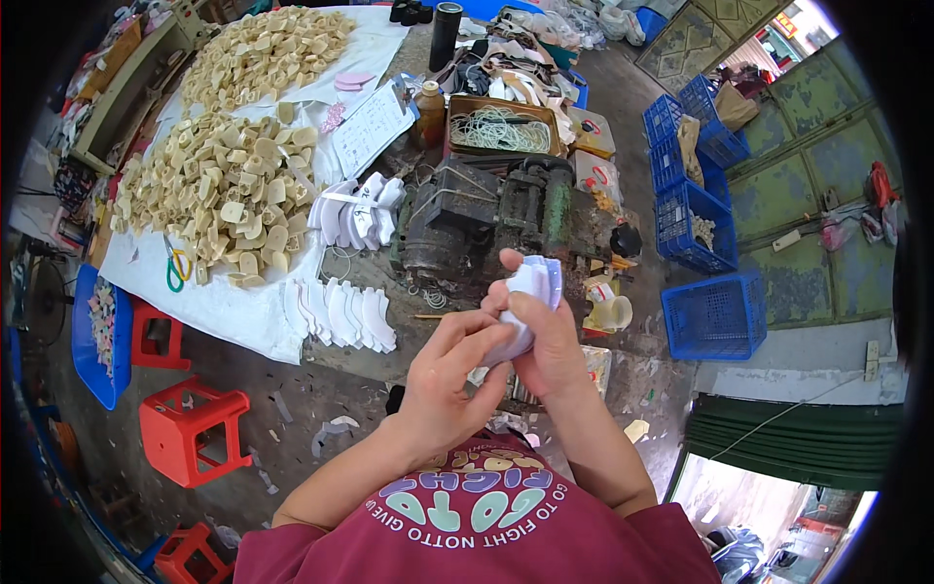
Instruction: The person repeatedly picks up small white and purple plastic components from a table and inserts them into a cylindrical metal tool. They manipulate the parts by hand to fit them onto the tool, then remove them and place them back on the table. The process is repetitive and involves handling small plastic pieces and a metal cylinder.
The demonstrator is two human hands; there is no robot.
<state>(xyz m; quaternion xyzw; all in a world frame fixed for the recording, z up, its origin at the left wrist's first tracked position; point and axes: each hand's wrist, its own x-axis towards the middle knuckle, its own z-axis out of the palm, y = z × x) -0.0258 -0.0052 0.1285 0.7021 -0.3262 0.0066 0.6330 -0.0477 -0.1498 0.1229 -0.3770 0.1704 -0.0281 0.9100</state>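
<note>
The left hand (438, 380) and right hand (551, 343) are both grasping a curved, white-and-lavender bundle of thin, seemingly fabric pieces (531, 284); gentle, even pressure should be keeping edges aligned.

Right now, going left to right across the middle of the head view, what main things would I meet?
Blue plastic basin, middle red plastic stool, lower fan of white cut pieces, left hand, right hand, translucent cup, lowest blue plastic crate.
</note>
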